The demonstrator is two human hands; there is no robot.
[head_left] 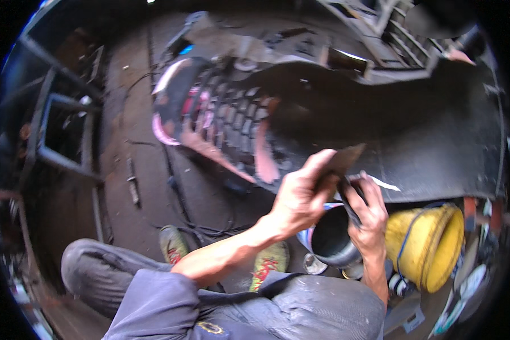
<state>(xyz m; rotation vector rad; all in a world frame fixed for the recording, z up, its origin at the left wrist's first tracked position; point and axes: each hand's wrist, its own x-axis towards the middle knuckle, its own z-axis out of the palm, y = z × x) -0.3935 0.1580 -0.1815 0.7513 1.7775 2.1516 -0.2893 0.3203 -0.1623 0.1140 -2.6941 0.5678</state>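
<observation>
My left hand [305, 192] is closed on a flat, dark brownish scraper-like blade [350, 160], its pointed corner aimed up and to the right. Close beside it, my right hand [371, 207] has its fingers bent round a thin dark strip [347, 199], whose kind is blurred. The two pieces meet or overlap; I cannot tell which. Beyond my hands lies a large black moulded panel [374, 124], like a vehicle bumper, with a honeycomb grille [241, 116] and pink patches at its left end. Below my hands stands an open tin [305, 237], dark inside.
A yellow bucket [416, 243] lies tilted at the right, beside small containers. A metal frame [68, 161] stands at the left. Dark cables [178, 198] and a slim tool [132, 184] lie on the floor. Slatted metalwork [399, 37] rises behind the panel.
</observation>
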